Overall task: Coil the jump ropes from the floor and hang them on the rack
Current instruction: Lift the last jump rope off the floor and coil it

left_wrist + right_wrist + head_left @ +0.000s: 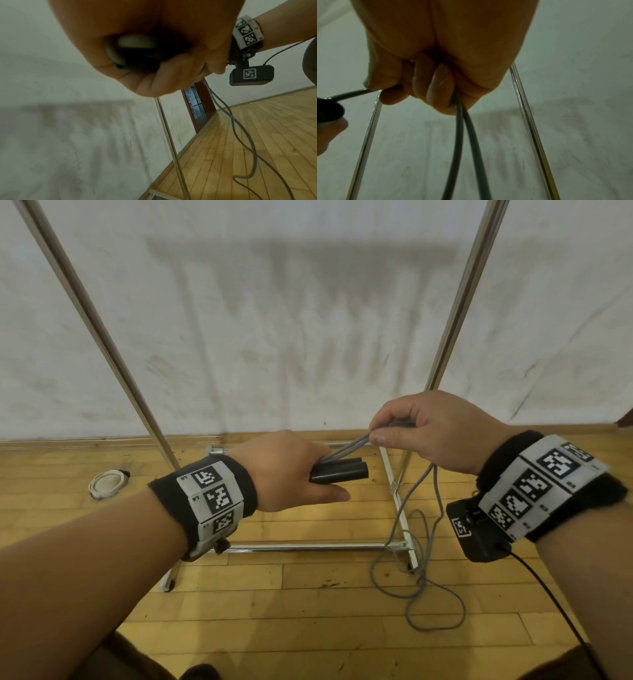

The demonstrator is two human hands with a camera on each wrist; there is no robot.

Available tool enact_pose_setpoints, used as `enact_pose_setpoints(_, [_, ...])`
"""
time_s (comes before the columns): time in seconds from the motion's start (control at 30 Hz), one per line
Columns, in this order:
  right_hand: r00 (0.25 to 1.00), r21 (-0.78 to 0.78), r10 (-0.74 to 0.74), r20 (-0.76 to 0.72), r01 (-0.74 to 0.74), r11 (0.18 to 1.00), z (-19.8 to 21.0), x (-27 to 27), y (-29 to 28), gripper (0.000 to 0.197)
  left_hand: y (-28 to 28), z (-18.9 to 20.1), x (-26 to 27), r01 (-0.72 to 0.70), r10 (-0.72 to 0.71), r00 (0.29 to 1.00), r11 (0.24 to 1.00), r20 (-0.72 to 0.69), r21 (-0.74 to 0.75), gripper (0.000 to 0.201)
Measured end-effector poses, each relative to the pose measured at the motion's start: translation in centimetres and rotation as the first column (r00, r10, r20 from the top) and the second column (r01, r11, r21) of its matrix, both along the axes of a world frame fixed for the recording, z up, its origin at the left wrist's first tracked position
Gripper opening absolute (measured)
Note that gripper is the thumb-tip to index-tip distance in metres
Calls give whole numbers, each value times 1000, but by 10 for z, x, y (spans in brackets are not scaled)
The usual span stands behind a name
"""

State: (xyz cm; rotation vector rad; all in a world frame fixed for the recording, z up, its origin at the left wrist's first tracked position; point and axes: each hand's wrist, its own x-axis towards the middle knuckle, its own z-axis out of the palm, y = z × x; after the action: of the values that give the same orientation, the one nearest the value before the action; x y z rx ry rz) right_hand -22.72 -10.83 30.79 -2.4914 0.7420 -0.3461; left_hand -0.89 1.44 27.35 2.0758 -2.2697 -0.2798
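Note:
My left hand [294, 470] grips the two black handles [342, 472] of a grey jump rope, their ends sticking out to the right. Two grey cord strands [349, 445] run from the handles up into my right hand [411, 429], which pinches them between thumb and fingers. Below the right hand the cord [431, 583] hangs down and lies in loose loops on the wooden floor. In the right wrist view both strands [464, 135] drop from the curled fingers [436, 86]. The chrome rack [455, 313] stands just behind my hands, its top rail out of view.
A white coiled rope [108, 482] lies on the floor at the left by the wall. The rack's base bars [308, 547] and right foot rail [397, 494] lie on the floor under my hands. A white wall [274, 320] stands behind the rack. A dark red door [202, 102] is far right.

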Motion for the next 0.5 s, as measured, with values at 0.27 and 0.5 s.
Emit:
enact_pose_setpoints(0.27, [997,189,-50,53,40,981,-26,10,-7,25,-3,3,-2,-64,57,992,996,-115,-56,29])
enact_pose_setpoints(0.5, [987,242,-48,-153,85,966,-45,28,13,24,-21,-14,17,-243,241,970,968,-40,-59,28])
